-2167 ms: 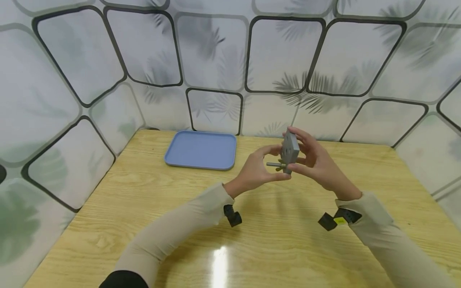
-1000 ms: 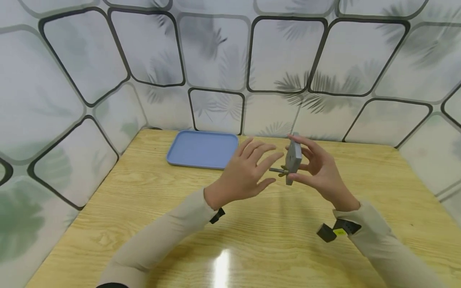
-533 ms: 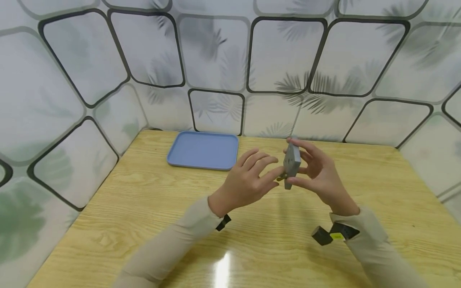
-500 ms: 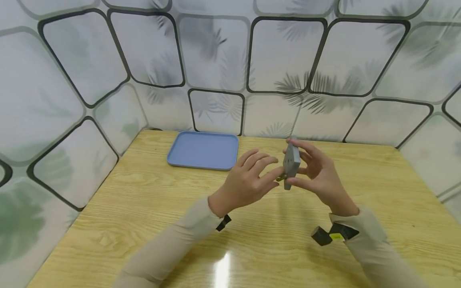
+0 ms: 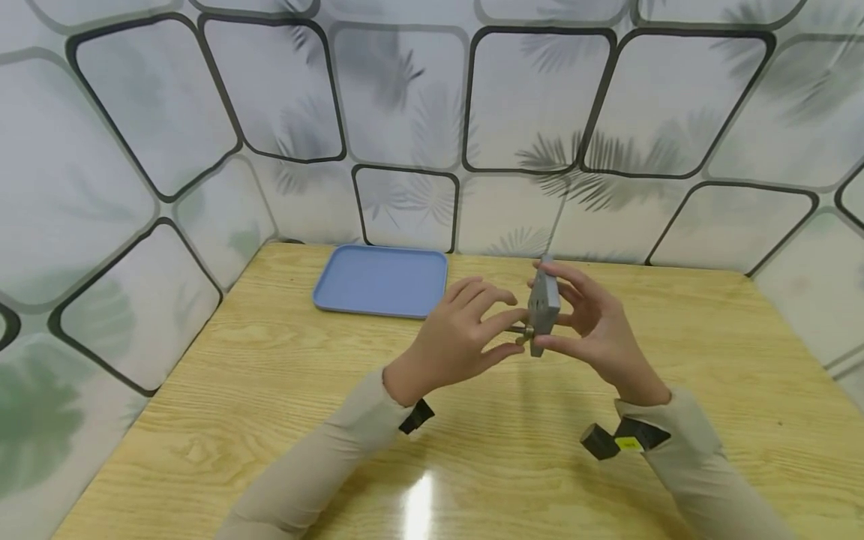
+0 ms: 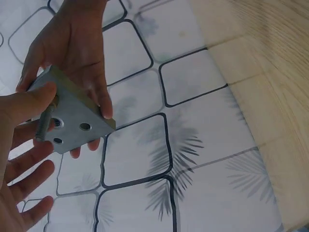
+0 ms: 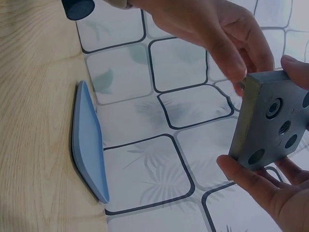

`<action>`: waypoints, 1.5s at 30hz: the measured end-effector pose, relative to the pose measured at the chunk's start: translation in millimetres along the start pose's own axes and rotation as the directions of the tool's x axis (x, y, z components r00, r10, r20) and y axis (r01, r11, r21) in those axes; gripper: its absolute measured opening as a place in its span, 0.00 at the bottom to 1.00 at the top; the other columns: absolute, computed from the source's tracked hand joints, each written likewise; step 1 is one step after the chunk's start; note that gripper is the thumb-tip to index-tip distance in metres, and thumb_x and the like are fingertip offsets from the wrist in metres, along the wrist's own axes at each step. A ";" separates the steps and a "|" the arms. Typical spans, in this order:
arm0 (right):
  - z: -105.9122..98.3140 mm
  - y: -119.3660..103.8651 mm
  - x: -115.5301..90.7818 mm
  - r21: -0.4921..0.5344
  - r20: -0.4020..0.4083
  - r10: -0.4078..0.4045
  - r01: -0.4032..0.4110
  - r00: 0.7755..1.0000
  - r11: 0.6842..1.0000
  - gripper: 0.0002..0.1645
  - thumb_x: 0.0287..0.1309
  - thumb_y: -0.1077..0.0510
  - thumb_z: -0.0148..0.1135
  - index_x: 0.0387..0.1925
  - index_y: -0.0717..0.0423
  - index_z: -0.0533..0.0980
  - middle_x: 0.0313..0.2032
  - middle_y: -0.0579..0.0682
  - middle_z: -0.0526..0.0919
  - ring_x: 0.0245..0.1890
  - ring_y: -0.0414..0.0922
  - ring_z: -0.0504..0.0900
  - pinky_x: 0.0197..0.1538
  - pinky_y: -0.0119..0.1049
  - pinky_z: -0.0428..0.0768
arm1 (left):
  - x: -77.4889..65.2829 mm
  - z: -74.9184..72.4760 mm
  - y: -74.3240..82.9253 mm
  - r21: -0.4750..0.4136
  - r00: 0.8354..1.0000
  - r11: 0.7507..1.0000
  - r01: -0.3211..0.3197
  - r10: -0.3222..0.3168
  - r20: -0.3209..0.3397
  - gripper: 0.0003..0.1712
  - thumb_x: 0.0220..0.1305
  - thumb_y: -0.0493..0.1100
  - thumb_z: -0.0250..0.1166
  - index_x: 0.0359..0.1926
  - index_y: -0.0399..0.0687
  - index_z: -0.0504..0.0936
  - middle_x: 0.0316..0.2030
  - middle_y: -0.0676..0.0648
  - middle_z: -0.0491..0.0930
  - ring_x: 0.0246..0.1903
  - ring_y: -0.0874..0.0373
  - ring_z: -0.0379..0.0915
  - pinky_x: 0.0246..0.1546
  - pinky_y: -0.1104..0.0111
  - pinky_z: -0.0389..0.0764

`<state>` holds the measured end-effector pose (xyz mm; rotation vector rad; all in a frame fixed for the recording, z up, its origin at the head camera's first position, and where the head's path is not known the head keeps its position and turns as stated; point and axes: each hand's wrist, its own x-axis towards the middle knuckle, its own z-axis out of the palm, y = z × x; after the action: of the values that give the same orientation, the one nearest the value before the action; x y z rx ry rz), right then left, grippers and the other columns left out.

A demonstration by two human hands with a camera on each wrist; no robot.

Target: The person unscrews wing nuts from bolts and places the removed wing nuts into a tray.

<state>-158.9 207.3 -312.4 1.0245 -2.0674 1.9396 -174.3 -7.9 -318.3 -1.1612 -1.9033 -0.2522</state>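
A grey metal plate (image 5: 543, 301) with several round holes is held on edge above the table. My right hand (image 5: 597, 319) grips it by its edges, thumb low and fingertips at the top corner. A threaded bolt (image 6: 44, 123) sticks out of the plate's left face, with a brass-coloured wing nut (image 5: 526, 335) on it close to the plate. My left hand (image 5: 455, 334) pinches the wing nut between index finger and thumb, its other fingers held loosely away. In the right wrist view the plate's other face (image 7: 277, 121) shows a bolt head (image 7: 274, 108) sunk in one hole.
A blue tray (image 5: 381, 281) lies at the back left of the wooden table (image 5: 283, 375). A patterned cloth wall (image 5: 405, 97) stands behind the table and along its sides.
My left hand first held the plate's edges, then let go, drew back and came to the wing nut. Its fingers have since shifted slightly. The right hand has lowered the plate a little.
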 end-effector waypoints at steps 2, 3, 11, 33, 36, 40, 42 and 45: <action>0.2 -0.5 0.2 -0.011 0.003 0.008 -0.008 1.000 1.000 0.47 0.43 0.76 0.67 0.67 0.63 0.59 0.67 0.48 0.64 0.64 0.42 0.69 0.50 0.35 0.80 | 0.7 -2.5 -1.6 -0.093 0.998 0.995 0.047 -0.041 0.057 0.21 0.51 0.58 0.70 0.43 0.53 0.84 0.43 0.51 0.78 0.45 0.56 0.74 0.57 0.63 0.71; 0.4 -0.7 0.2 -0.013 0.006 0.011 -0.011 1.000 1.000 0.48 0.43 0.76 0.67 0.67 0.64 0.59 0.67 0.48 0.64 0.64 0.42 0.68 0.50 0.36 0.80 | 1.0 -3.5 -2.2 -0.136 0.994 0.988 0.073 -0.061 0.086 0.21 0.51 0.58 0.70 0.43 0.53 0.84 0.43 0.51 0.78 0.46 0.56 0.73 0.57 0.64 0.71; 1.8 -0.5 -1.2 -0.020 0.032 -0.007 0.007 0.999 1.000 0.49 0.40 0.77 0.68 0.66 0.65 0.58 0.68 0.48 0.63 0.64 0.42 0.69 0.50 0.37 0.81 | 1.4 -10.4 -2.8 -0.277 0.955 0.936 0.215 -0.143 0.259 0.22 0.53 0.57 0.69 0.47 0.52 0.82 0.45 0.52 0.77 0.49 0.58 0.72 0.54 0.65 0.72; 1.9 3.6 -3.5 -0.003 0.055 -0.075 0.075 0.996 0.997 0.48 0.41 0.77 0.68 0.66 0.67 0.59 0.68 0.51 0.63 0.64 0.45 0.70 0.52 0.35 0.80 | 1.5 -10.3 3.1 -0.122 0.992 0.991 0.056 -0.041 0.121 0.20 0.54 0.61 0.66 0.40 0.53 0.82 0.43 0.51 0.77 0.46 0.57 0.71 0.56 0.64 0.71; 2.4 2.9 -3.2 -0.010 0.057 -0.069 0.069 0.996 0.998 0.48 0.41 0.77 0.68 0.66 0.67 0.59 0.68 0.52 0.62 0.64 0.46 0.70 0.53 0.35 0.80 | 0.9 -10.0 3.1 -0.129 0.991 0.989 0.074 -0.058 0.123 0.17 0.55 0.59 0.66 0.38 0.53 0.83 0.42 0.52 0.77 0.45 0.57 0.71 0.56 0.64 0.71; 4.3 2.3 -3.0 -0.001 0.060 -0.062 0.062 0.996 0.998 0.48 0.41 0.77 0.68 0.66 0.67 0.59 0.68 0.58 0.61 0.64 0.47 0.69 0.52 0.36 0.80 | 1.1 -10.7 2.7 -0.127 0.991 0.987 0.095 -0.083 0.100 0.13 0.57 0.56 0.66 0.35 0.53 0.83 0.41 0.52 0.78 0.44 0.57 0.72 0.55 0.63 0.71; 5.5 2.7 -3.0 0.006 0.061 -0.062 0.062 0.996 0.998 0.47 0.41 0.77 0.68 0.65 0.67 0.60 0.68 0.60 0.61 0.64 0.47 0.69 0.52 0.36 0.80 | 1.2 -11.0 2.2 -0.126 0.992 0.986 0.107 -0.096 0.086 0.12 0.57 0.54 0.66 0.34 0.52 0.83 0.40 0.52 0.79 0.43 0.57 0.72 0.55 0.63 0.71; 7.5 4.0 -3.1 0.014 0.063 -0.062 0.061 0.996 0.998 0.47 0.41 0.77 0.68 0.65 0.68 0.60 0.68 0.59 0.61 0.64 0.47 0.70 0.52 0.37 0.80 | 1.1 -11.6 1.6 -0.120 0.991 0.986 0.118 -0.110 0.073 0.10 0.58 0.52 0.66 0.35 0.53 0.83 0.40 0.52 0.79 0.43 0.57 0.72 0.55 0.63 0.71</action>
<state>-156.2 201.4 -318.6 1.1534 -2.0331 1.9162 -166.6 -12.8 -310.9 -1.1562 -2.0398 -0.4040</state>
